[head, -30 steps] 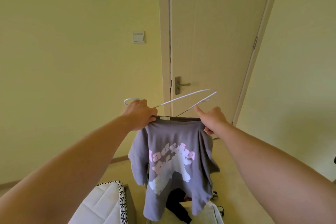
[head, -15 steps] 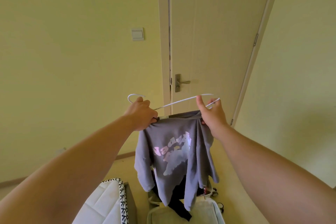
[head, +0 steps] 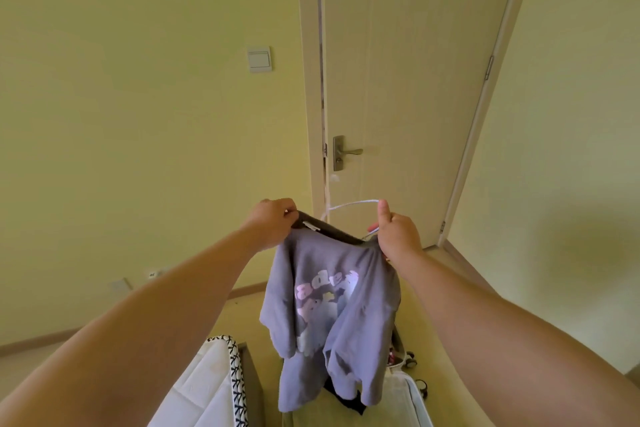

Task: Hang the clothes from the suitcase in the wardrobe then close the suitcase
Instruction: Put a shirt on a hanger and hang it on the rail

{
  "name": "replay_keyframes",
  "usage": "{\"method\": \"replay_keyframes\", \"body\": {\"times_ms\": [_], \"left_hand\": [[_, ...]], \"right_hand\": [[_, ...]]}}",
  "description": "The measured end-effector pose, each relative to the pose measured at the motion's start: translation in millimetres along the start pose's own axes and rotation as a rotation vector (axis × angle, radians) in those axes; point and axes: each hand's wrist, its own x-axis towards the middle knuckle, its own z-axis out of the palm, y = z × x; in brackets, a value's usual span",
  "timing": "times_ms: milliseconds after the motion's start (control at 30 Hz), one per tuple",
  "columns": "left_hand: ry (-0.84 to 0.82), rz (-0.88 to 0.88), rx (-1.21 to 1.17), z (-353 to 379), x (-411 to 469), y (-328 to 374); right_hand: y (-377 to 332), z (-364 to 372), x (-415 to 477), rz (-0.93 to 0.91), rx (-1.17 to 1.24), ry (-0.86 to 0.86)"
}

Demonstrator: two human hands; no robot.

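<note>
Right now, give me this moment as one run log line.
left hand: grips purple sweatshirt at collar | right hand: grips white hanger, thumb up | sweatshirt: held up, not yet hung

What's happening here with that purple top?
A person is fitting a purple sweatshirt onto a white wire hanger. The left hand grips one side of its dark collar; the right hand holds the other side together with the hanger. The sweatshirt dangles in mid-air in front of a door, not yet hung anywhere.
</note>
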Motion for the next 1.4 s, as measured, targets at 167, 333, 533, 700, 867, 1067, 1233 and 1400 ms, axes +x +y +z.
{"method": "replay_keyframes", "body": {"times_ms": [167, 333, 533, 700, 867, 1067, 1233, 1400], "left_hand": [[-0.055, -0.284, -0.515, 10.3, -6.9, 9.4], [-0.309, -0.315, -0.669, 18.8, -14.1, 14.9], [-0.559, -0.511, -0.875, 26.0, -17.0, 43.9], [-0.325, -0.627, -1.03, 35.9, 1.8, 49.8], [-0.107, -0.593, -1.135, 32.0, 10.0, 42.0], [0.056, -0.194, -0.903, 14.5, 2.5, 37.9], [0.001, 0.024, -0.562, 9.5, -4.8, 41.5], [-0.031, 0.086, -0.465, 2.5, -11.8, 44.4]], "right_hand": [[3.8, 5.0, 4.2, 0.189, 0.239, -0.005], [-5.6, 13.2, 2.5, 0.288, 0.509, -0.023], [-22.4, 14.0, -15.2, 0.311, 0.768, -0.152], [-47.0, 14.6, -27.1, 0.205, 0.812, -0.421], [-36.4, 12.7, -23.9, 0.018, 0.329, -0.441], [-19.2, -3.2, -15.0, -0.013, 0.259, -0.237], [-28.9, -5.4, -10.1, -0.111, 0.113, -0.183], [-26.4, -3.4, -3.2, -0.138, 0.013, -0.124]]}}
